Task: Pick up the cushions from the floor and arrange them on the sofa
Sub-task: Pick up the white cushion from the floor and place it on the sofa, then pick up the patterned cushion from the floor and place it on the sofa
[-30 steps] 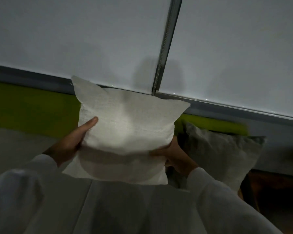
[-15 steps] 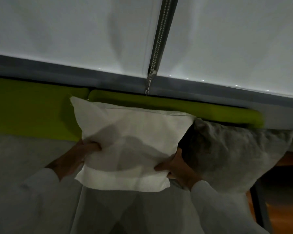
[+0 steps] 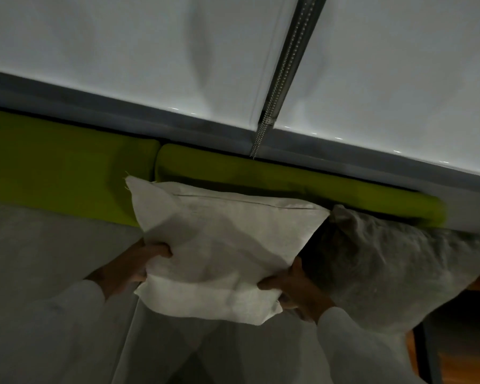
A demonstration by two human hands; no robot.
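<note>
A white square cushion (image 3: 219, 245) leans against the sofa's green backrest (image 3: 67, 170), its lower part on the grey seat (image 3: 39, 273). My left hand (image 3: 133, 264) grips its left edge and my right hand (image 3: 294, 286) grips its lower right corner. A grey cushion (image 3: 394, 267) stands right beside it at the sofa's right end, touching the white one.
White roller blinds (image 3: 150, 65) with a bead chain (image 3: 277, 90) hang behind the sofa above a grey sill. A dark sofa leg (image 3: 427, 356) and orange wooden floor (image 3: 468, 370) show at the lower right.
The white cushion has gone down and forward from mid-air until it leans on the green backrest. Both hands stayed on it.
</note>
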